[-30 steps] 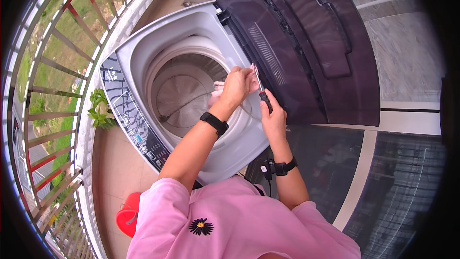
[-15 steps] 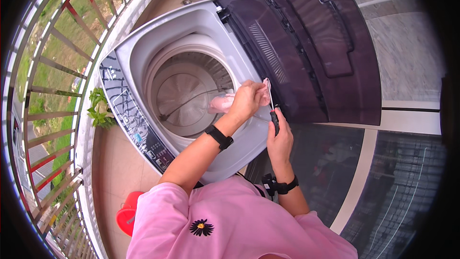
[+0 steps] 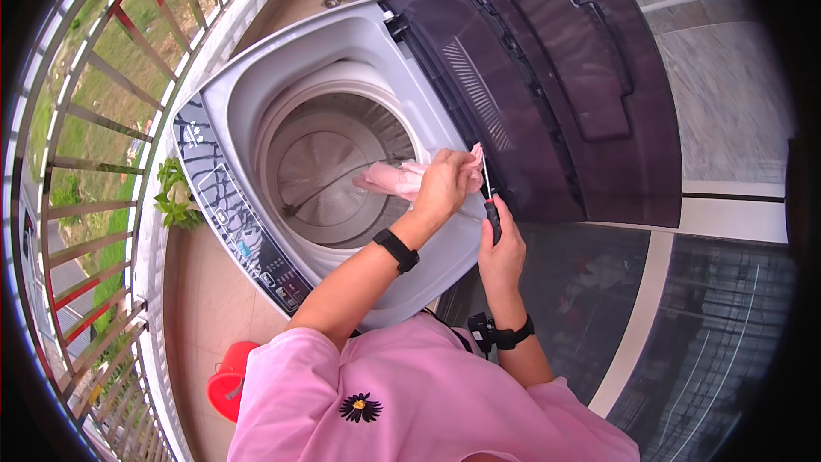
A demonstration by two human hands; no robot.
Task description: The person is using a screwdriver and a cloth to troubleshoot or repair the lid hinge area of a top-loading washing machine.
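Note:
My left hand [image 3: 441, 187] is closed around a pink cloth [image 3: 393, 180]. One end of the cloth trails over the tub opening, and a short bunched end sticks out beyond my fingers. My right hand [image 3: 503, 257] grips the dark handle of a screwdriver [image 3: 493, 221] with a thin metal shaft. That shaft points away from me, right beside the bunched end of the cloth; whether they touch I cannot tell. Both hands are over the right rim of a grey top-loading washing machine [image 3: 410, 287]. Inside, the round metal drum [image 3: 316, 162] shows a dark cord-like line across it.
The dark lid [image 3: 564, 77] stands raised on the right, close to the screwdriver. A patterned control panel [image 3: 239, 214] runs along the machine's left edge. Further left are a metal railing [image 3: 94, 197], a leafy plant [image 3: 177, 195] and a red bucket [image 3: 229, 381] on the tiled floor.
The trailing part of the pink cloth has spread further left over the drum. My left hand has shifted slightly right, while my right hand stays nearly in place.

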